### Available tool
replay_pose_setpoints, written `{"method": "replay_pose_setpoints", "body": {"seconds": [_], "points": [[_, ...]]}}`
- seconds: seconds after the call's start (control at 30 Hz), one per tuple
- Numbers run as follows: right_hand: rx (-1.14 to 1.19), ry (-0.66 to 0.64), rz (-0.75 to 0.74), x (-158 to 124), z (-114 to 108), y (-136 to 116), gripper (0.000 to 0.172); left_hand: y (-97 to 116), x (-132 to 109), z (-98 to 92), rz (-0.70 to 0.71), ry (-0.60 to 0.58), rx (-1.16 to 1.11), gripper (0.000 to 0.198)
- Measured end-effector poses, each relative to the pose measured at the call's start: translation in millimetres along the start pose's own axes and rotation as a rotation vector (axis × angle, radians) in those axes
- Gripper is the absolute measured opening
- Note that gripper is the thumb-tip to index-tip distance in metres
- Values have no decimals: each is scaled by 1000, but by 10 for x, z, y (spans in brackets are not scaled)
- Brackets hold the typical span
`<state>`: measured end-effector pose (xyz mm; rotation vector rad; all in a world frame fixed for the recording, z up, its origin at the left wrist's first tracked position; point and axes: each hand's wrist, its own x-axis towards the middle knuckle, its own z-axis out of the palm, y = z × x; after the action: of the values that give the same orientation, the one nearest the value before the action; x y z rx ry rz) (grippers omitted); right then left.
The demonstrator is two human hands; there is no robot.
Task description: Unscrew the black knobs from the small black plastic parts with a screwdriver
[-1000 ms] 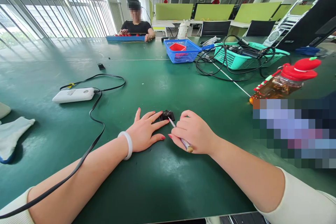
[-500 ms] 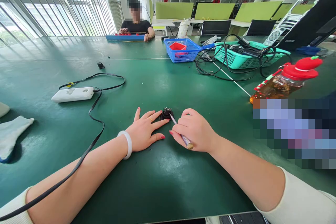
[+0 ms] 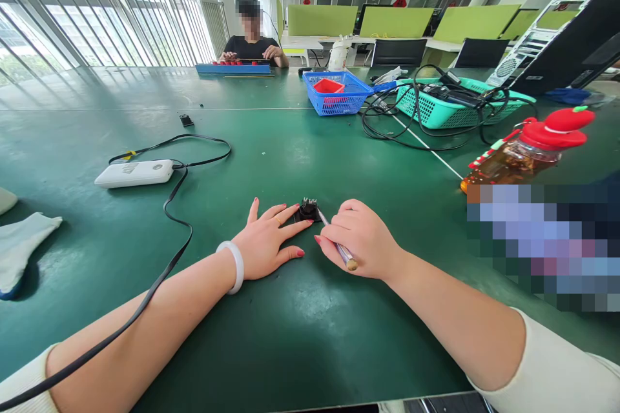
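Observation:
My left hand [image 3: 274, 235] lies flat on the green table with its fingers spread. Two of its fingertips touch the edge of a small black part [image 3: 309, 209] that has metal prongs on top. In my right hand [image 3: 361, 239], the fingers are closed around a slim silver pen-like tool [image 3: 343, 251] with a gold-coloured butt end. The tool's thin tip points at the right side of the black part; whether it touches cannot be made out.
A white power bank [image 3: 134, 173] with a black cable lies left. Farther off are a blue basket [image 3: 334, 103], a teal basket [image 3: 438, 115] full of cables and a small black piece [image 3: 186, 120]. A red-lidded bottle [image 3: 523, 155] stands right. Another person [image 3: 252, 45] sits opposite.
The tool's tip has shifted slightly right, from over the black part to its right edge. My left hand has stayed put. The person opposite has raised one hand.

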<state>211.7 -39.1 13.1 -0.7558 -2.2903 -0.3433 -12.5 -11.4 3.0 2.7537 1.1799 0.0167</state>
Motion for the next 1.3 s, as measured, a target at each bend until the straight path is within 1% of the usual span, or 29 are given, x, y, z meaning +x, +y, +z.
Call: {"method": "replay_pose_setpoints", "body": {"seconds": [0.1, 0.17, 0.27, 0.37, 0.47, 0.53, 0.57, 0.63, 0.7, 0.77, 0.83, 0.93, 1.03, 1.1, 1.2, 1.3], "points": [[21, -37, -48, -4, -4, -14, 32, 2, 2, -1, 1, -4, -1, 56], [11, -62, -53, -3, -1, -18, 31, 3, 4, -2, 0, 2, -6, 56], [-2, -71, -12, 1, 1, -11, 29, 2, 2, -2, 2, 9, -14, 56], [-15, -36, 64, -5, 6, 7, 27, 1, 0, -1, -1, 2, -10, 56], [-2, -46, 210, -20, 27, 28, 22, 2, 0, -2, -3, 6, -11, 56], [54, -42, 359, -28, 51, 43, 13, 5, 1, -5, -7, 6, -15, 56], [108, -22, 441, -31, 63, 51, 12, 6, 2, -7, -10, 5, -16, 56], [258, 54, 602, -37, 85, 70, 21, 8, 3, -10, -10, 6, -18, 55], [422, 137, 743, -46, 100, 97, 24, 8, 4, -13, -3, 12, -18, 54], [521, 212, 853, -62, 112, 130, 30, 6, 6, -15, 1, 14, -19, 53], [558, 266, 918, -81, 125, 162, 33, 2, 7, -14, 7, 17, -23, 52], [589, 297, 955, -102, 143, 187, 27, -8, 9, -9, 29, 42, -34, 49], [648, 270, 974, -95, 143, 184, 18, -18, 10, -7, 52, 65, -46, 45], [688, 239, 973, -76, 126, 176, 14, -23, 12, -9, 57, 60, -50, 44], [679, 149, 930, -43, 81, 159, 11, -26, 14, -15, 52, 46, -48, 44], [609, 26, 829, -22, 37, 128, 10, -26, 16, -18, 53, 47, -46, 44]]}}
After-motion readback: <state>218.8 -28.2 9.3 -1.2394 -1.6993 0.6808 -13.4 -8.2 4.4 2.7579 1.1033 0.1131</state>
